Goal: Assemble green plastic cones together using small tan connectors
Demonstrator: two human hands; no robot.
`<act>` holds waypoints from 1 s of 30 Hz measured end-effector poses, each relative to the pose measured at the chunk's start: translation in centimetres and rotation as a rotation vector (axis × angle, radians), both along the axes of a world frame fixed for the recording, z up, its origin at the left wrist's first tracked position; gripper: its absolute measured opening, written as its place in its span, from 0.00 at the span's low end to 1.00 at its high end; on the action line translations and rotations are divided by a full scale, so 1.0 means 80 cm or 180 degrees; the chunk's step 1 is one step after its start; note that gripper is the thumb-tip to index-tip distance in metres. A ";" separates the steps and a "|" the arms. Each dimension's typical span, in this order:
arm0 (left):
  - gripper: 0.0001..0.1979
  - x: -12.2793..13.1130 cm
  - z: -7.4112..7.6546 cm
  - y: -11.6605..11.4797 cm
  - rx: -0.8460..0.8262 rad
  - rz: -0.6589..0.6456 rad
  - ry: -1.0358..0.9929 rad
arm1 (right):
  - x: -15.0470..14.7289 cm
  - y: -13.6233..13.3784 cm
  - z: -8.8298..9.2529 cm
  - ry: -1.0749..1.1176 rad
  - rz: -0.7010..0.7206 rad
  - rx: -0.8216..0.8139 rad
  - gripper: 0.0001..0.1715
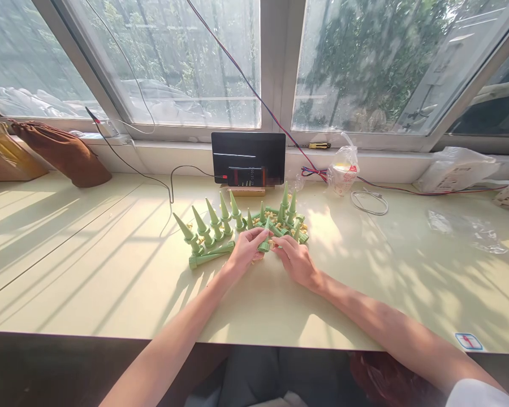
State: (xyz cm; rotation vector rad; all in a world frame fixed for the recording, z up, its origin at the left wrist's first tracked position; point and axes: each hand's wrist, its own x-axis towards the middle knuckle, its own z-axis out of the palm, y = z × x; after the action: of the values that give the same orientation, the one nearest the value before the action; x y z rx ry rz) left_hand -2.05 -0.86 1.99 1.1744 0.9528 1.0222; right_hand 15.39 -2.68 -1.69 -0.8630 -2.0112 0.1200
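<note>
Near the table's middle, my left hand (248,246) is closed on a green cone piece (265,242), its tip pointing up. My right hand (294,259) is pinched close beside it, with a small pale yellow piece (272,243) at its fingertips. Several green cone pieces (202,226) stand in a slanting row to the left of my hands. A green tube-like piece (210,256) lies in front of that row. Behind my hands is a pile of green parts (286,217) mixed with small yellow pieces (304,228).
A dark tablet (248,158) stands at the back by the window. A brown pouch (63,150) lies at the back left. At the right are a bagged cup (343,172), a coiled white cable (369,203) and plastic bags (456,169). Cords run along the back.
</note>
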 end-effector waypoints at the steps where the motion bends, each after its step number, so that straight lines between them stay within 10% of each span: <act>1: 0.21 0.000 0.001 -0.001 0.0016 -0.0020 -0.0011 | 0.001 0.000 0.000 0.0010 0.0025 0.0030 0.13; 30: 0.23 0.002 -0.001 -0.005 0.0766 -0.0368 0.0661 | -0.002 0.009 -0.017 0.0622 -0.0165 -0.0729 0.26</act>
State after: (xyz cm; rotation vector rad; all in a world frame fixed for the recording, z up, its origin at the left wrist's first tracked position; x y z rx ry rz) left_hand -1.89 -1.28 1.92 1.5422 0.9283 0.9531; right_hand 15.27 -1.94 -3.08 -1.0059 -1.8135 0.3968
